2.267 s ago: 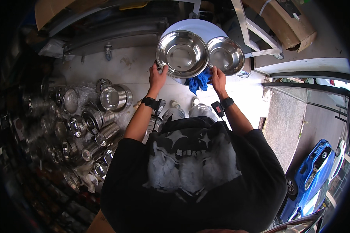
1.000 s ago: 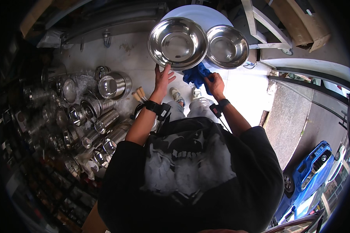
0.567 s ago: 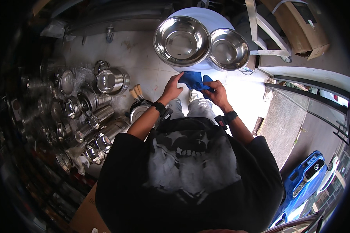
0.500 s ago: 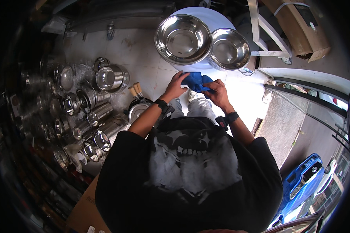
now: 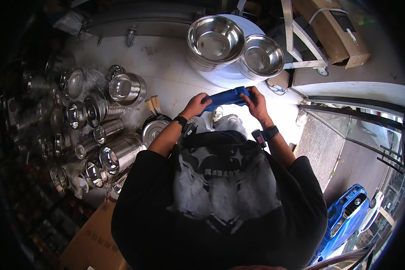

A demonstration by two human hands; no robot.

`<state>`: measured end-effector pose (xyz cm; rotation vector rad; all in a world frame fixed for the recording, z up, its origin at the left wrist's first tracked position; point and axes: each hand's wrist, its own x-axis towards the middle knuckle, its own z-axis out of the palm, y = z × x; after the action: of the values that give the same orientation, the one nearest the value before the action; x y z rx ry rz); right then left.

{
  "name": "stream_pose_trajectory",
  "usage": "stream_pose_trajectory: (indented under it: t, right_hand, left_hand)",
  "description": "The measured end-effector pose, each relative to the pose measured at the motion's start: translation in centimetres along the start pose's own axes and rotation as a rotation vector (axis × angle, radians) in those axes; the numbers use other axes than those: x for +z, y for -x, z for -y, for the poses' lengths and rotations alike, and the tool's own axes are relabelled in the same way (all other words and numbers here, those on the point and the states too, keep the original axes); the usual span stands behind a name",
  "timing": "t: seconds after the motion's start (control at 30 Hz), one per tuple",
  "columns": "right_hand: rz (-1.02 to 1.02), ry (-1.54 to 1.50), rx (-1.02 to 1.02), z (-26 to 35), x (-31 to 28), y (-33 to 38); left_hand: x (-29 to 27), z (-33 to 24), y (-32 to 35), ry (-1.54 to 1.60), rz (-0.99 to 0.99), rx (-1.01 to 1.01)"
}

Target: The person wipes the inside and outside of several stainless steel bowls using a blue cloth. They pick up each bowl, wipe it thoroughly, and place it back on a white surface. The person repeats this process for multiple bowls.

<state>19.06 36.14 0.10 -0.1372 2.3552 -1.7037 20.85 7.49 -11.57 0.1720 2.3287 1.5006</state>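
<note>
In the head view, we see the blue cloth (image 5: pixel 225 96) stretched between both hands, in front of the body and just short of the round white surface (image 5: pixel 225 81). The left hand (image 5: pixel 195 106) pinches one end; the right hand (image 5: pixel 258 105) grips the other, its fingers bent over the edge.

We judge the bowls the main risk: the stack of larger steel bowls (image 5: pixel 216 41) and the stack of smaller steel bowls (image 5: pixel 263 55) stand close together near the surface's rim, so a forward swing of either hand could knock one and tip it. A loose pinch could also let an end of the cloth slip and drop toward the feet.

The surface carries both stacks. On the floor (image 5: pixel 164 67) to our left lie rows of steel pots (image 5: pixel 121 153), some near clear plastic wrap, with wooden handles (image 5: pixel 152 105) close by. We also see a metal frame (image 5: pixel 301 42) on a caster, a long cardboard box (image 5: pixel 330 31) beyond it, and a blue car (image 5: pixel 342 220) outside at right.
</note>
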Motion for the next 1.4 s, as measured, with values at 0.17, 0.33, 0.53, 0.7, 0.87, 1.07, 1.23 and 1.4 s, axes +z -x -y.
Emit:
stream_pose_trajectory:
  t: [0.17, 0.33, 0.53, 0.7, 0.87, 1.07, 1.23, 1.4]
  right_hand:
    - [-0.06, 0.225, -0.086, 1.9, 3.3, 1.6]
    - [-0.083, 0.438, -0.156, 3.4, 3.9, 3.4]
    - [-0.299, 0.5, -0.076, 1.7, 2.0, 5.1]
    - [-0.346, 0.37, 0.043, -1.4, 4.0, 7.5]
    - [-0.116, 0.101, 0.179, -2.6, 10.5, 9.8]
    - [-0.086, 0.115, 0.438, -1.5, 10.3, 8.9]
    - [-0.081, 0.151, 0.444, -2.2, 7.7, 7.0]
    - [-0.036, 0.123, 0.372, -3.6, 3.7, 3.7]
  left_hand:
    - [-0.7, 3.3, 3.7, -0.195, 0.1, 0.034]
    - [0.0, 5.5, 7.3, -0.074, 0.115, -0.045]
    - [0.4, 6.6, 8.3, 0.046, 0.037, -0.057]
    - [1.6, 3.9, 7.7, 0.172, 0.071, -0.148]
    - [3.3, -1.1, 7.3, 0.485, 0.157, -0.245]
    - [3.6, -4.0, 6.3, 0.545, 0.273, -0.361]
    - [3.9, -5.9, 4.9, 0.628, 0.517, -0.404]
    - [1.2, -5.0, -0.1, 0.407, 0.139, -0.227]
